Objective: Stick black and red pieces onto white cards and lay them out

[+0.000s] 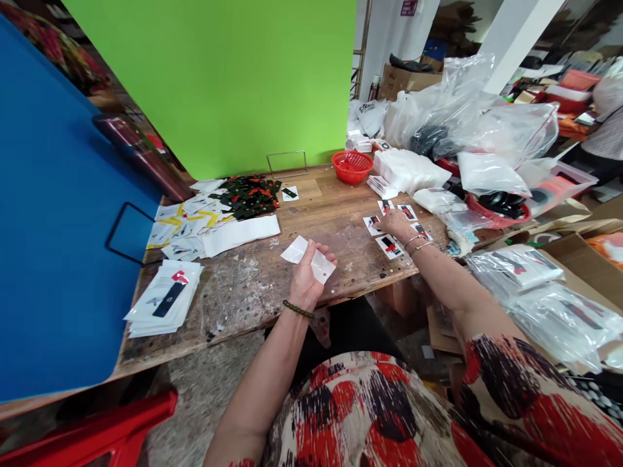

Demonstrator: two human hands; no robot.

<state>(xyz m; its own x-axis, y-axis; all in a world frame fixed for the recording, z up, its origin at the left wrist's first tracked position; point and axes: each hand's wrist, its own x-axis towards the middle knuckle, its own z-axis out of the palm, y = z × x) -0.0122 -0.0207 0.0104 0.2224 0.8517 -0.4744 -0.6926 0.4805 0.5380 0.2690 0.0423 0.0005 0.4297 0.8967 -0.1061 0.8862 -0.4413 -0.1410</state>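
Note:
My left hand (307, 275) is closed round a small, creased white paper slip (322, 267), thumb on top, held above the front edge of the table. At the right, my right hand (396, 225) reaches down with fingertips drawn together at a white card (368, 223) bearing a black and red piece. Whatever the fingertips grip is too small to make out. Around that hand lie several similar cards, among them a nearer card (395, 253) with a black strip and red tab, and a farther card (411, 209).
Black, green and red strips (250, 196) are heaped at the back left, beside white papers (187, 227). Packed white bags (168, 301) lie at the left edge. A red basket (351, 167) stands behind, near clear plastic bags (516, 130). Green (219, 84) and blue (58, 214) panels border the table.

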